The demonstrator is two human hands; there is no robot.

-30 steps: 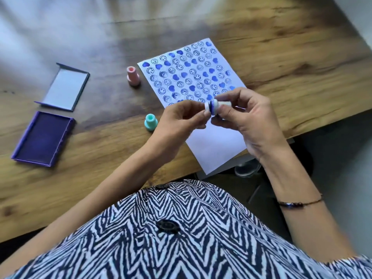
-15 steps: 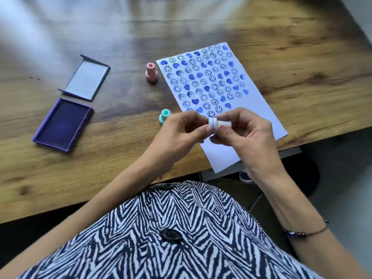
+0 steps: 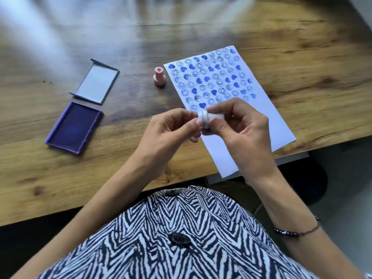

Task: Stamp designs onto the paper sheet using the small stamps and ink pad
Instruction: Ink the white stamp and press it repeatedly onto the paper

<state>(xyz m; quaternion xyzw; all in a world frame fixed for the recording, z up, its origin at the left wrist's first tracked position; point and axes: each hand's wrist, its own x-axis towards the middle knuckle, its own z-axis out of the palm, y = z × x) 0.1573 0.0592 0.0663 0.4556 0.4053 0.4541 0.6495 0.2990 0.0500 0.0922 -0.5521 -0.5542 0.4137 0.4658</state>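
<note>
A small white stamp (image 3: 209, 117) lies sideways in the air above the paper's lower half. My right hand (image 3: 243, 129) grips its body, and the fingertips of my left hand (image 3: 171, 131) pinch its wider end. The white paper sheet (image 3: 267, 117) lies tilted on the table, its upper part filled with rows of blue smiley and heart prints, its lower end over the table's front edge. A pink stamp (image 3: 159, 77) stands upright just left of the sheet. The open purple ink pad (image 3: 74, 126) sits at the left. The teal stamp is hidden behind my left hand.
The ink pad's lid (image 3: 97, 83) lies open-side up behind the pad. The wooden table (image 3: 302, 57) has its front edge close to my body. A grey surface (image 3: 291, 158) shows under the table edge at the right.
The camera view has shifted, so everything sits further right and lower in frame. My hands stay together on the white stamp and now cover the teal stamp.
</note>
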